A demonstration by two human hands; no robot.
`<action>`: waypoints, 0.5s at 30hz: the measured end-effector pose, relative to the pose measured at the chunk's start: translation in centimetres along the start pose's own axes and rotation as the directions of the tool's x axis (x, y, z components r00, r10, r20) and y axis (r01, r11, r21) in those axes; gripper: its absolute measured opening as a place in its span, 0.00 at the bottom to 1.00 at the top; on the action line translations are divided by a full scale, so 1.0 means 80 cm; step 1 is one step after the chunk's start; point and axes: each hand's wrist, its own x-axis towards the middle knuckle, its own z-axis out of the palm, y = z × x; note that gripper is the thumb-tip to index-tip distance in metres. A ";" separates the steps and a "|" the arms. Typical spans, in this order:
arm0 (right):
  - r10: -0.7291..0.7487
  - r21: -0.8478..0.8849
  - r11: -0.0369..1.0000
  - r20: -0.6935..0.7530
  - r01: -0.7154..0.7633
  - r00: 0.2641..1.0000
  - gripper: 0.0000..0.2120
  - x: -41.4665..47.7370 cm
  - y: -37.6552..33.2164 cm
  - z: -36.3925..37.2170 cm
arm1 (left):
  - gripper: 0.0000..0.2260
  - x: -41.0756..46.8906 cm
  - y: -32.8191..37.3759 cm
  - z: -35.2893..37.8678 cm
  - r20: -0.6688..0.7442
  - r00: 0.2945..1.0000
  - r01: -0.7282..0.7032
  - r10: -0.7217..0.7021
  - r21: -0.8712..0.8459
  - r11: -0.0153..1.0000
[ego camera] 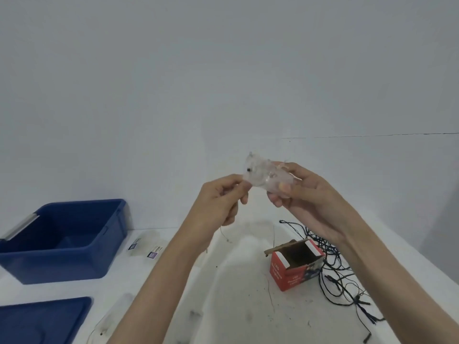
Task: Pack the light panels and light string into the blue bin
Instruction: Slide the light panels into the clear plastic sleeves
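Far left: 1 blue bin (57,266), open, nothing visible inside, grey handle on its left rim. In front of it, at the bottom-left edge, 1 blue lid (42,319) lies flat on the table, apart from the bin. Just right of the bin are clear packets (146,248) w/ 2 small printed labels; can't tell if that's 1 packet or 2. Nearer the camera lies 1 blurry clear strip (119,309) w/ a fine wire trailing off it.

Centre, raised above the table: 2 hands on 1 clear plastic piece (263,175), which has a small black dot on it. The left hand (218,202) pinches its left end btwn thumb & forefinger. The right hand (305,192) grips its right end, thumb on the near face & fingers curled behind. 1 thin wire (224,234) dangles below the left hand.

Right: 1 red LED box (295,266), top flaps open, upright on the table. Behind & right of it is 1 dark light string (347,276), a loose tangle touching the box & running toward the right edge.

The table (223,306) is white, scuffed w/ grey marks. The wall (223,70) is plain white, w/ 1 thin dark line across its right part.
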 end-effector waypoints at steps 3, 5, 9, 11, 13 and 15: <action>-0.079 0.016 0.996 -0.152 0.083 0.985 0.12 0.006 0.006 0.010 | 0.08 -0.003 -0.002 0.011 -0.038 0.996 0.076 -0.080 -0.103 0.992; -0.131 -0.062 0.991 -0.198 0.121 0.971 0.10 0.008 0.006 0.015 | 0.10 -0.004 -0.004 0.017 -0.034 0.993 0.103 -0.110 -0.152 0.983; -0.212 -0.292 0.947 -0.250 0.135 0.945 0.10 0.008 0.005 0.019 | 0.11 -0.010 -0.004 0.020 0.023 0.982 0.188 -0.188 -0.236 0.953; -0.265 -0.413 0.901 -0.272 0.137 0.925 0.11 0.007 0.003 0.019 | 0.10 -0.016 -0.006 0.018 0.056 0.971 0.240 -0.233 -0.262 0.935; -0.331 -0.531 0.835 -0.279 0.142 0.901 0.11 0.007 -0.001 0.020 | 0.10 -0.023 -0.005 0.016 0.083 0.960 0.279 -0.266 -0.272 0.921; -0.395 -0.647 0.750 -0.270 0.139 0.878 0.12 0.006 -0.004 0.019 | 0.10 -0.030 -0.003 0.014 0.110 0.948 0.317 -0.298 -0.272 0.909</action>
